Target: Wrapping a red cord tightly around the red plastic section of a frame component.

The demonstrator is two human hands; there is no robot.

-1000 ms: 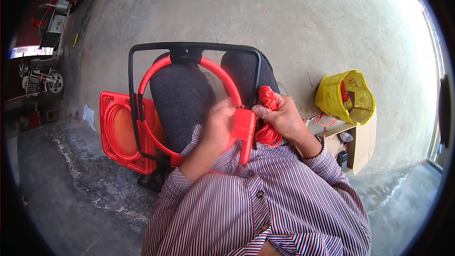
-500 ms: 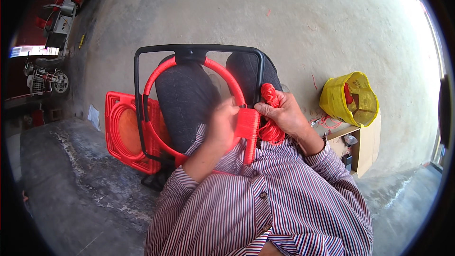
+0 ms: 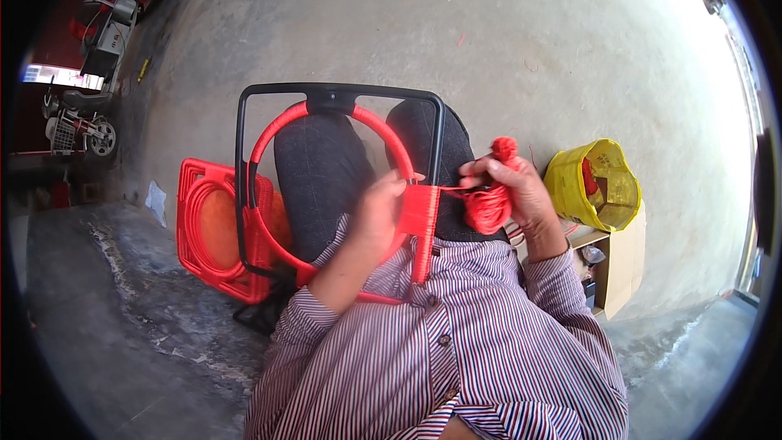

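My left hand (image 3: 376,210) is clamped on the red ring (image 3: 281,134) of the black frame (image 3: 241,147), which stands across my lap. My fingers press just beside the wrapped band (image 3: 420,210) on the ring's near right side. My right hand (image 3: 515,194) is closed around a ball of red cord (image 3: 487,210) to the right of the frame. A strand (image 3: 453,189) runs taut and nearly level from the ball leftward to the band. The band's long axis runs down toward my shirt (image 3: 456,350), crossing the strand. My left hand is nearer the band. A finished red panel (image 3: 213,228) leans at my left on the floor (image 3: 521,41); a yellow bag (image 3: 593,187) sits on a box (image 3: 621,265) at my right.
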